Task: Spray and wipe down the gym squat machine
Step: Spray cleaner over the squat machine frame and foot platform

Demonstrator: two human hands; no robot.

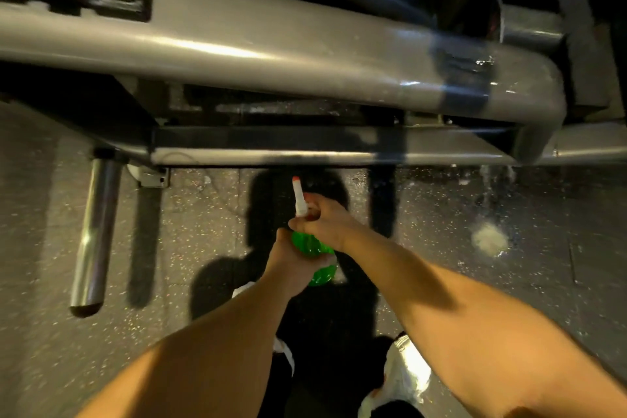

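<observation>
You hold the green spray bottle in the middle, just near of the squat machine's grey frame tube. Your left hand is curled round its belly and your right hand is wrapped about the neck, below the white nozzle aimed at the far rail. It is probably light, thin-walled and slick if dripped on, so grip the stiffer neck; the tube is hard, glossy and looks wet at its right end.

Speckled floor bears the grey machine frame and a pale smudge.
</observation>
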